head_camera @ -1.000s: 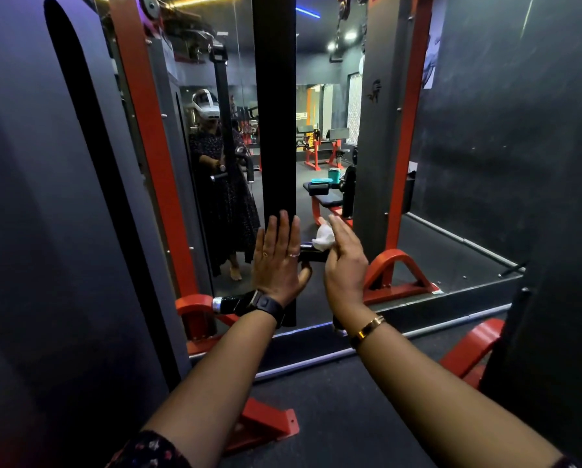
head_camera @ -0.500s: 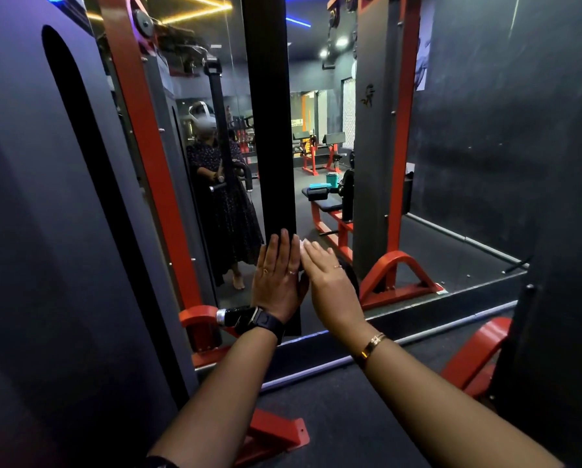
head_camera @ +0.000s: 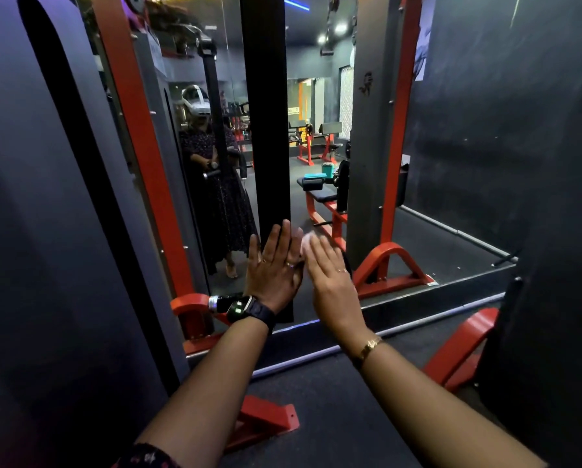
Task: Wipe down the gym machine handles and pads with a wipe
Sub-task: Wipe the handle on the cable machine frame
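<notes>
**Inspector:** Nearest items first.
**Assistant:** Dark patterned sleeve (head_camera: 147, 456) at the left elbow. Black rubber floor (head_camera: 333, 400). A red foot plate (head_camera: 266, 423) lies on it beside the left forearm.

**Inspector:** Wrists?
**Assistant:** Black smartwatch (head_camera: 245, 307) on the left, its screen lit green but unreadable. Gold bracelet (head_camera: 368, 346) on the right.

**Inspector:** Hands?
**Assistant:** Left hand (head_camera: 274, 268): fingers straight and together, laid flat on the lower end of the black upright pad (head_camera: 266, 130), holding nothing. Right hand (head_camera: 330, 282): just beside it, fingers also straight, none curled. The white wipe (head_camera: 304, 243) shows as a blur at the right fingertips, between the two hands, at the pad's right edge. Whether the thumb pins it, I cannot tell.

**Inspector:** Handles?
**Assistant:** One black handle (head_camera: 223, 303) with a chrome end, behind the left wrist.

**Inspector:** Beyond that?
**Assistant:** A wall mirror (head_camera: 306, 62) reflects the person (head_camera: 215, 197) in a white headset (head_camera: 196, 101). It also shows a padded surface (head_camera: 320, 195) on a red frame, with a teal container (head_camera: 328, 170) on it.

**Inspector:** Any writing?
**Assistant:** A dark mark (head_camera: 367, 84) on the grey upright (head_camera: 367, 163), too small to read.
</notes>
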`<state>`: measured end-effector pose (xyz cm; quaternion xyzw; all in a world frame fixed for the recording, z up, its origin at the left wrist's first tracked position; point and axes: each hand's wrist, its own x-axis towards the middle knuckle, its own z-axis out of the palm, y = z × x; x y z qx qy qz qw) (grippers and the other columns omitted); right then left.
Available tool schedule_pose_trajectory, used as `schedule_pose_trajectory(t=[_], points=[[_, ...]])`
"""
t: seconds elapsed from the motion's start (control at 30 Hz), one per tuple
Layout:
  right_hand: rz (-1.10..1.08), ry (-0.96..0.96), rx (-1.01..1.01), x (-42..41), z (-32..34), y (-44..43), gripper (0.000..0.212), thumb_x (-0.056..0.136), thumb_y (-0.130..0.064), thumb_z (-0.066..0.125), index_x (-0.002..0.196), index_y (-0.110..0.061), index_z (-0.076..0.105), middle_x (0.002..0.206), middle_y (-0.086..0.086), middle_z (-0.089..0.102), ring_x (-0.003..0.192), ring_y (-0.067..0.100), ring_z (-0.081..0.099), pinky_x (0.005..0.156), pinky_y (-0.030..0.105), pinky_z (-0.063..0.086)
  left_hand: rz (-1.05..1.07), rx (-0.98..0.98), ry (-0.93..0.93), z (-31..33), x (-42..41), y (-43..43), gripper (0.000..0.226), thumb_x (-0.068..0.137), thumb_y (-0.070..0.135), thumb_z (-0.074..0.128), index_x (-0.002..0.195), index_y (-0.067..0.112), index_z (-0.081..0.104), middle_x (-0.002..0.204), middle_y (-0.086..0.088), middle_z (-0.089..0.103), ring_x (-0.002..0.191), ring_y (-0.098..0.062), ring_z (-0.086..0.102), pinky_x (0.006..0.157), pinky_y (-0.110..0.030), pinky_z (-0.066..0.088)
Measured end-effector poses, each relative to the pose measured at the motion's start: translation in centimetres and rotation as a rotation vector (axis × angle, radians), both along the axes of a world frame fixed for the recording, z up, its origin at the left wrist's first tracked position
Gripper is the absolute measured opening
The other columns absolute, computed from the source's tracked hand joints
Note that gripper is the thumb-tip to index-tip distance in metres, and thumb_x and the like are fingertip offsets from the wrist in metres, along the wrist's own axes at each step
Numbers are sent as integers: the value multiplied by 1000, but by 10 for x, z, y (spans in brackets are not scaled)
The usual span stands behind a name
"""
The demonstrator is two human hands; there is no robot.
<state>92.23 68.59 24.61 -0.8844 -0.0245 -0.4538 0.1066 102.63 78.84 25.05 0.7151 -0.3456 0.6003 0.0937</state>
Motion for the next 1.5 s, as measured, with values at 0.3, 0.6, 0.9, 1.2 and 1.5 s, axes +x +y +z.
schedule_pose_trajectory(t=[0.3, 0.6, 0.9, 1.2, 1.5], points=[[-63, -49, 281, 7, 6, 2, 69, 77, 19, 39, 144, 3, 33, 150, 20, 33, 142, 30, 26, 117, 38, 15, 14, 66, -11, 2, -5, -1, 72, 95, 41, 31, 156, 19, -3, 162, -5, -15, 149, -18, -12, 119, -45, -11], [-107, -73, 381, -5, -26, 4, 92, 65, 30, 42, 149, -2, 19, 155, 18, 22, 145, 27, 16, 119, 30, 5, -60, -145, 82, 39, -9, -8, 79, 94, 36, 38, 154, 17, -10, 160, -2, -22, 149, -18, -15, 120, -40, -4], [-73, -8, 328, -4, -10, -7, 88, 71, 27, 37, 150, -8, 22, 157, 8, 19, 147, 21, 12, 121, 37, 9, -131, -149, 102, 47, -5, -13, 87, 89, 23, 45, 154, 20, -12, 160, 1, -23, 149, -18, -15, 121, -38, -1], [-32, 16, 37, 0, 1, -1, 70, 78, 13, 28, 147, 0, 27, 154, 20, 24, 144, 30, 17, 117, 44, 22, -117, -139, 86, 34, -2, -12, 79, 93, 22, 39, 154, 18, -11, 160, 1, -22, 149, -16, -15, 121, -38, -3], [-119, 50, 451, -16, -44, -1, 82, 79, 25, 33, 150, -6, 6, 158, 3, 1, 147, 17, 4, 118, 39, 20, 3, -102, 72, 23, -9, -14, 81, 91, 27, 40, 154, 15, -9, 160, -3, -22, 148, -18, -17, 120, -42, -11]])
